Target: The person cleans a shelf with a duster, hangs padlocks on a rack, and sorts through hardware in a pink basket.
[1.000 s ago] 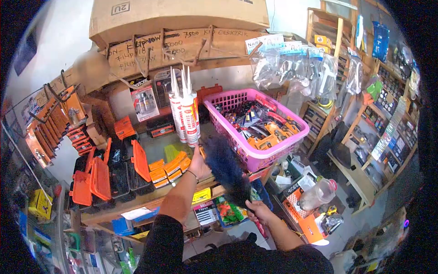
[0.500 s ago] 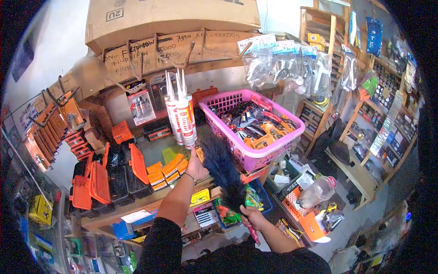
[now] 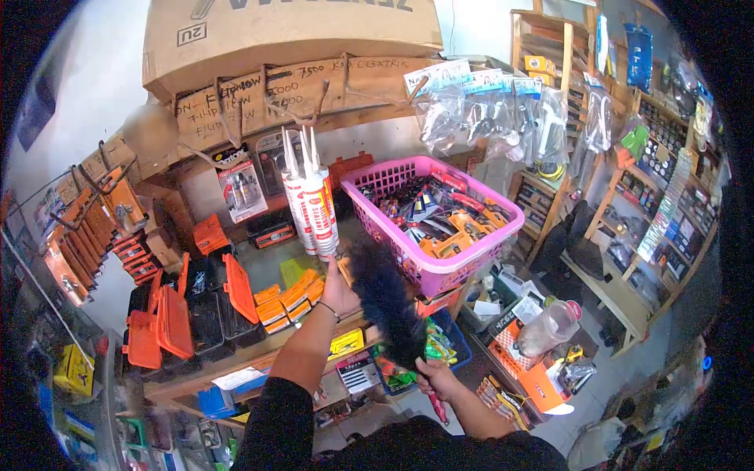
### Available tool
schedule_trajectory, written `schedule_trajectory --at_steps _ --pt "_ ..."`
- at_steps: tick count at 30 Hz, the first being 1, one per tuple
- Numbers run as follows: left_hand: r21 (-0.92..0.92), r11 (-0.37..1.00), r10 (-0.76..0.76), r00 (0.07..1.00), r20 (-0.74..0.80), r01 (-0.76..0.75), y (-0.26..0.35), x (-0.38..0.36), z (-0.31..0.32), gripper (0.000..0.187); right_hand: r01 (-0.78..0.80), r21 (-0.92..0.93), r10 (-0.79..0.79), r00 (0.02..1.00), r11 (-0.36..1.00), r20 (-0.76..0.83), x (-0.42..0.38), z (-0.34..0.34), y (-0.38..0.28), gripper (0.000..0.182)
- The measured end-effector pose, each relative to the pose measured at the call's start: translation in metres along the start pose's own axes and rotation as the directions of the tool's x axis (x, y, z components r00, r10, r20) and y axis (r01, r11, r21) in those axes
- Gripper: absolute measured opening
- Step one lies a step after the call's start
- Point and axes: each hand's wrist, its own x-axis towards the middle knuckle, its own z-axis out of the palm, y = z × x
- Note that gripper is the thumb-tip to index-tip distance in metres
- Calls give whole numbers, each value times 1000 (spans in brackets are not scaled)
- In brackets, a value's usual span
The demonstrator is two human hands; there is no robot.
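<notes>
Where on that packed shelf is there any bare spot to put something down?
One bare patch shows: behind the small orange boxes, between the open orange cases and the sealant tubes the left hand holds. The pink basket is full; the right hand grips a feather duster.

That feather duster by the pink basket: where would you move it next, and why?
Probably sweep the duster over the shelf under the sealant tubes. The left hand holds those tubes up, and the right hand has the duster's head right beside them.
</notes>
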Motion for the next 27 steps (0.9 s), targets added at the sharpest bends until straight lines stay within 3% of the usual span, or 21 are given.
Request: schedule_trajectory --at_steps 2,4,5,6,8,10,12,13,14,16,18,20,21,22,24,25,26,27 --pt "-5 1000 29 999 -34 -29 0 0 -4 70 -25 -20 25 1000 999 17 0 1 -2 40" --pt "-11 999 -38 980 197 41 2 -7 -4 65 -74 -68 84 984 995 155 0 -1 -5 39" --pt "-248 954 -26 868 496 170 -2 16 -32 71 -74 -71 84 985 995 151 1 -3 -7 39" --pt "-252 953 -23 869 495 169 -1 11 -22 71 -45 -27 47 995 999 89 4 -3 -9 37" --pt "-86 993 -71 997 37 74 3 -7 11 62 16 60 -14 999 998 -32 9 1 -11 33" --pt "-90 994 -59 998 22 60 3 -3 -6 61 -17 105 13 999 994 37 8 7 -12 33" --pt "11 998 -68 959 274 67 1 0 -26 69 -100 38 88 968 994 233 10 6 -12 33" --pt "-59 988 -121 958 261 141 4 10 -30 71 -44 -74 49 997 996 59 12 6 -13 34" --pt "-54 989 -119 958 263 137 3 15 -35 71 -40 -75 45 997 996 62 13 5 -16 34" --pt "-100 994 -37 999 -16 35 3 4 -1 60 -14 83 15 1000 996 -11 11 3 -20 35" --pt "-24 998 -55 994 -96 53 2 -2 -3 60 -65 33 63 997 997 53 5 0 -15 36" --pt "23 995 -98 951 295 96 7 9 -32 68 -117 -56 126 974 992 190 5 -1 -10 35" --pt "-99 980 -131 933 334 172 4 17 -44 74 -87 -40 90 990 995 109 4 2 -12 36" --pt "-100 981 -126 932 341 169 6 13 -23 74 -82 -47 87 991 996 107 7 3 -16 36" --pt "-80 995 -58 998 16 59 4 1 12 66 -39 108 41 999 993 -14 7 4 -20 33" --pt "-39 998 -51 997 -59 49 4 -2 13 63 -52 119 50 999 992 17 10 2 -17 34" --pt "-49 997 -61 996 -72 57 5 -3 8 63 -68 125 67 998 990 13 9 2 -15 34" --pt "-55 994 -94 995 44 96 5 -4 0 65 -101 87 95 993 991 73 7 2 -14 34"
